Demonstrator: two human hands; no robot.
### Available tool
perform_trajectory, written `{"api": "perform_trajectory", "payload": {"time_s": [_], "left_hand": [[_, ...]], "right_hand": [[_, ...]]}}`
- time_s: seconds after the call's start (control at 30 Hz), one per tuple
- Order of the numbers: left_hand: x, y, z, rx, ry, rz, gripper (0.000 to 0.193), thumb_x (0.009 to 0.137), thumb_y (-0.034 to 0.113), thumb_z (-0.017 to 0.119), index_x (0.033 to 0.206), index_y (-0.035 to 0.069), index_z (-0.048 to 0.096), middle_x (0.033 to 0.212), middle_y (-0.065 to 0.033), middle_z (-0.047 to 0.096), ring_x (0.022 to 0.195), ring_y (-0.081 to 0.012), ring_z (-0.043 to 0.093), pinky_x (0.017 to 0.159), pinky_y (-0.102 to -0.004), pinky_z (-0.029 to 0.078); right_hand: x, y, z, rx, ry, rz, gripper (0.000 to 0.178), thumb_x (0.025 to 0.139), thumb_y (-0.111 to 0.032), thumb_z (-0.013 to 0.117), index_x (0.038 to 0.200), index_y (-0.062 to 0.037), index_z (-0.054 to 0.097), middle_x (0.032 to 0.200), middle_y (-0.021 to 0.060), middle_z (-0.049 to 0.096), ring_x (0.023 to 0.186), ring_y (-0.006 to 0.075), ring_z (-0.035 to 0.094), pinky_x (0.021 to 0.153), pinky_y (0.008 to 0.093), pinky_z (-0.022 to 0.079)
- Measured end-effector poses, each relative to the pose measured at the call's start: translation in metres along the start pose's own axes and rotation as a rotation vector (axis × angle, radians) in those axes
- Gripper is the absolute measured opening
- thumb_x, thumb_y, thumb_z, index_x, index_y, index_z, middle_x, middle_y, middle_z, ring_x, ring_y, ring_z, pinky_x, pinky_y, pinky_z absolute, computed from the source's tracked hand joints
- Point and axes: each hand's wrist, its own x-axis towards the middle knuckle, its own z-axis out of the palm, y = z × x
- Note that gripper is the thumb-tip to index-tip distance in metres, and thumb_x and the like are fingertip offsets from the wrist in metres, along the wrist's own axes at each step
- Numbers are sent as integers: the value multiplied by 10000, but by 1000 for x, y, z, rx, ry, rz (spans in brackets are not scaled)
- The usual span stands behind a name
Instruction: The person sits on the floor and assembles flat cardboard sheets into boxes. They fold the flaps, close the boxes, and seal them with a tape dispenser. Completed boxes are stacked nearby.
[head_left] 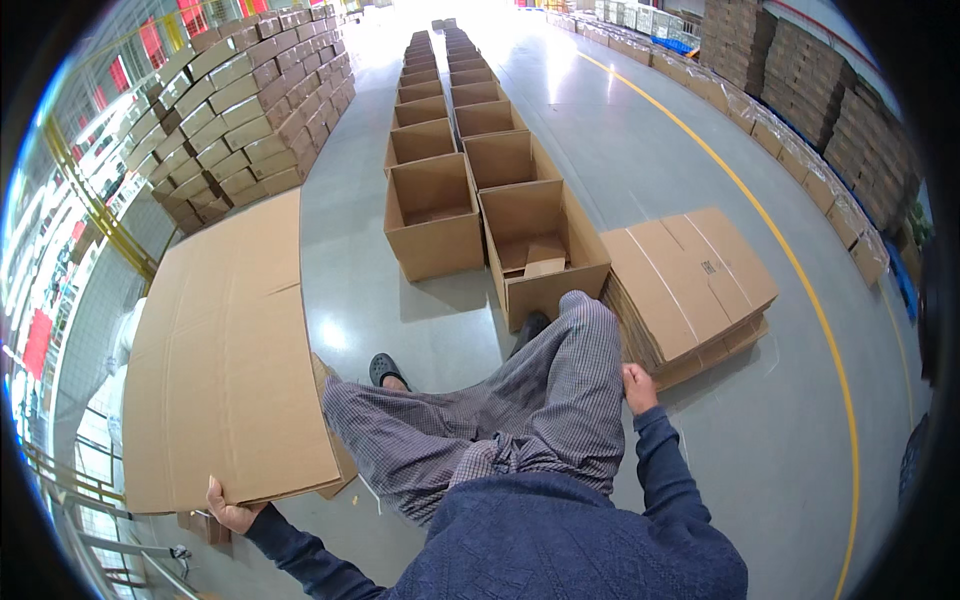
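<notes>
My left hand (232, 508) grips the near edge of a large flat cardboard sheet (225, 350), thumb on top and fingers underneath. The sheet lies to my left, with more cardboard showing under its right edge. My right hand (638, 388) is curled closed beside my right knee, close to the near corner of a strapped stack of flattened cartons (695, 275). What its fingers hold, if anything, is hidden. In front of my feet stands an open-topped carton (555, 290) with loose cardboard flaps inside.
Two rows of open cartons (432, 250) run away from me down the grey floor. A tall wall of packed boxes (270, 110) stands at the far left. Beyond a yellow floor line (740, 180), more cartons and stacked cardboard (800, 80) line the right side. Metal railing (120, 545) is at lower left.
</notes>
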Motion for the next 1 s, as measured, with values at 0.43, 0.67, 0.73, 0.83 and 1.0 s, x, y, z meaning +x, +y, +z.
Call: {"api": "perform_trajectory", "payload": {"time_s": [0.43, 0.67, 0.73, 0.83, 1.0], "left_hand": [[-5, -27, -8, 2, -8, -150, 383, 825, 226, 547, 1098, -43, 543, 1058, -155, 619, 954, -283, 634, 802, -394, 549], [2, -47, 3, -52, -129, -211, 356, 835, 224, 527, 1069, -44, 548, 1071, -173, 618, 955, -293, 632, 822, -398, 536], [6, -50, 9, -60, -253, -240, 354, 839, 222, 523, 1066, -48, 553, 1078, -183, 620, 963, -295, 630, 831, -401, 532], [4, -56, 23, -73, -216, -278, 322, 858, 224, 503, 1008, -54, 565, 1020, -167, 633, 933, -280, 632, 827, -379, 520], [-1, -66, 54, -48, -305, -321, 357, 865, 235, 490, 1034, -72, 559, 1077, -195, 622, 965, -291, 624, 863, -388, 511]], "right_hand": [[-36, 33, 6, 296, -211, 400, 207, 977, -203, 504, 1082, -46, 590, 815, -14, 584, 691, 79, 541, 603, 254, 481], [-56, 54, 10, 200, -210, 389, 215, 970, -199, 516, 1061, -21, 597, 834, -2, 601, 709, 94, 554, 624, 259, 494], [-70, 63, 11, 290, -192, 497, 219, 963, -201, 536, 1066, -19, 600, 843, 5, 607, 714, 95, 556, 622, 260, 494], [-85, 72, 14, 272, -212, 473, 235, 949, -204, 563, 1091, -20, 599, 900, 24, 631, 763, 107, 585, 648, 275, 516], [-90, 83, 19, 247, -214, 640, 261, 941, -222, 566, 1122, -33, 581, 951, 41, 650, 815, 137, 626, 648, 292, 531]]}}
